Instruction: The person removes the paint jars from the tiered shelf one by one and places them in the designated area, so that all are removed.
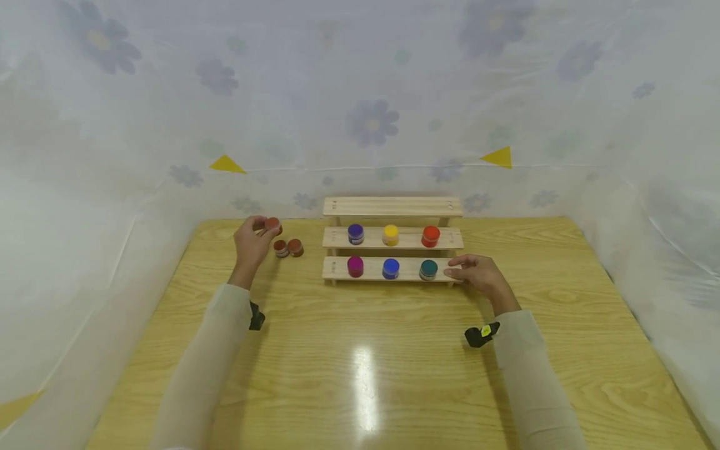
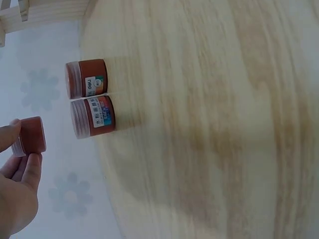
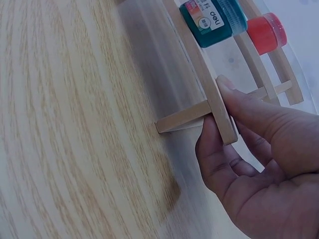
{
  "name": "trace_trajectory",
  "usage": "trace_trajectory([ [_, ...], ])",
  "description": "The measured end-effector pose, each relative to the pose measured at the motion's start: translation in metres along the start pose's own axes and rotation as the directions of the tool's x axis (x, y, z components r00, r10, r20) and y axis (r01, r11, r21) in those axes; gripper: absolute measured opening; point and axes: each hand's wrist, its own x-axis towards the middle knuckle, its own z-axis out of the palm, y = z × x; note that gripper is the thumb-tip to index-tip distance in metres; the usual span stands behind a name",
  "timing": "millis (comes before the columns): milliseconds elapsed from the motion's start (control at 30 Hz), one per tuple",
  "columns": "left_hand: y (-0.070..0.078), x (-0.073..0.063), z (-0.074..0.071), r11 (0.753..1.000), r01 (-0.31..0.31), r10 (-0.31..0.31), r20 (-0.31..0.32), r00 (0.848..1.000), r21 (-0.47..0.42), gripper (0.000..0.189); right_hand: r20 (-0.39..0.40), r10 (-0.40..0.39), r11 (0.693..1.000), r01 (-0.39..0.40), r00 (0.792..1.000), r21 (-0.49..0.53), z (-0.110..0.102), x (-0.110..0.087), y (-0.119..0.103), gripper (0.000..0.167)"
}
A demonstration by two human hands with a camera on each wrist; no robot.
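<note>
My left hand [image 1: 250, 244] pinches a small reddish-brown paint jar [image 2: 33, 135] between thumb and fingers, lifted above the table's back left. Two similar brown jars, one [image 1: 280, 249] beside the other [image 1: 295, 248], stand on the table just below it. At the right end of the three-step wooden rack [image 1: 392, 205], my right hand [image 1: 482, 276] grips the lowest step, thumb on top and fingers underneath. That step carries a magenta jar [image 1: 355, 267], a blue jar [image 1: 390, 269] and a teal jar [image 3: 212, 22]. On the middle step sit violet [image 1: 355, 234], yellow [image 1: 390, 235] and red [image 1: 430, 236] jars.
The wood-grain table [image 1: 315, 350] reaches back to a pale flowered curtain [image 1: 292, 94], which also hangs along both sides. Yellow triangles [image 1: 227, 164] mark the curtain behind the rack. Dark wrist cameras [image 1: 481, 335] stick out beside both sleeves.
</note>
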Motion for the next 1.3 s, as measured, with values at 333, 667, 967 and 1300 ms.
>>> trace_trajectory([
  [333, -0.014, -0.007, -0.001, 0.999, 0.002, -0.004, -0.036, 0.999, -0.035, 0.036, -0.008, 0.005, 1.0, -0.005, 1.0, -0.002, 0.0, -0.002, -0.001, 0.051],
  [667, -0.028, -0.01, -0.002, 0.998, 0.03, -0.034, -0.073, 0.997, -0.056, 0.033, -0.017, -0.007, 1.0, 0.007, 1.0, 0.002, 0.0, 0.001, 0.001, 0.052],
  [967, -0.038, -0.016, -0.001, 0.997, 0.05, -0.054, -0.08, 0.995, -0.051, 0.035, -0.002, -0.005, 1.0, 0.005, 1.0, 0.026, -0.001, 0.001, 0.001, 0.053],
  [1300, -0.046, -0.022, 0.0, 0.996, 0.082, -0.083, -0.051, 0.995, -0.032, 0.036, -0.006, 0.01, 1.0, -0.01, 1.0, 0.003, 0.001, 0.0, 0.0, 0.053],
])
